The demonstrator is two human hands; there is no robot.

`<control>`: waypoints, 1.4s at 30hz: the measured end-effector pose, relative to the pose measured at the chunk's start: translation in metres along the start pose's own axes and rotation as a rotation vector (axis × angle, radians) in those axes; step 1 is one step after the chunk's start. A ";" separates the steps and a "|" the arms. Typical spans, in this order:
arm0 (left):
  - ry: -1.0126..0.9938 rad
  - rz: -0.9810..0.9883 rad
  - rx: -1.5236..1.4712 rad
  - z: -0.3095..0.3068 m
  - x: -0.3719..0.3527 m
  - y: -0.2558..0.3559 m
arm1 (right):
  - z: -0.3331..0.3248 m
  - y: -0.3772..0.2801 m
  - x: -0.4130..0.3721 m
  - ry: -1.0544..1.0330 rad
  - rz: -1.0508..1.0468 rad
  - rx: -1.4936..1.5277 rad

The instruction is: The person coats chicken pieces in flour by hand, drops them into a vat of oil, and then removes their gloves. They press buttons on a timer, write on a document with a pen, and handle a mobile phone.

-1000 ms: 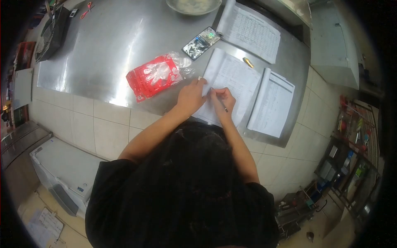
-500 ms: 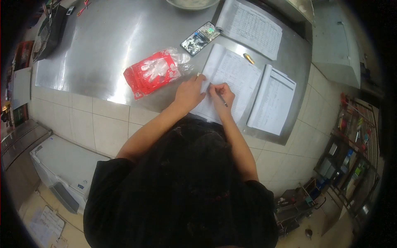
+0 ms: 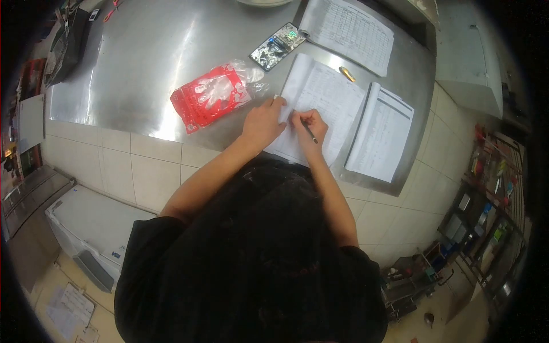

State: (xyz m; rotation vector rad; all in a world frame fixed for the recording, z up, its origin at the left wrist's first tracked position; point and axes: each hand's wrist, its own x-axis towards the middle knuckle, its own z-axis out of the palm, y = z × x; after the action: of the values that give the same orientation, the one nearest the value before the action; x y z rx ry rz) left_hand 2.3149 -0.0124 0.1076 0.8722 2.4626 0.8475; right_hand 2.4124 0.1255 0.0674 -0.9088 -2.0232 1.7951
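On the steel table an open paper pad lies in front of me. My right hand is closed round a dark pen, its tip over the pad's left part. My left hand rests with its fingers spread on the pad's left edge. Left of it is a red and clear plastic packet with clear gloves. A phone with a lit screen lies beyond my hands. A small gold-coloured object sits at the pad's upper right.
A second pad with a printed grid lies at the back, and another at the right. A bowl's rim shows at the top. Red scissors and a dark basket are at far left. Shelving stands at right.
The view has shifted slightly. My right hand has turned a little with the pen, and my left hand stays on the pad.
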 end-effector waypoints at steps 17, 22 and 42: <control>-0.017 -0.020 0.020 -0.002 0.001 0.003 | -0.003 0.011 -0.003 0.047 -0.043 0.049; -0.023 -0.037 0.017 -0.005 0.000 0.005 | -0.002 0.016 -0.002 0.042 -0.067 0.056; -0.001 0.002 0.041 0.000 0.001 0.000 | -0.003 0.015 -0.004 0.061 -0.057 0.031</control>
State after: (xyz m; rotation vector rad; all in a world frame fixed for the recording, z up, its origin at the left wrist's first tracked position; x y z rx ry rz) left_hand 2.3144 -0.0122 0.1077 0.8891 2.4866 0.8004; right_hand 2.4209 0.1255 0.0545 -0.8772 -1.9593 1.7425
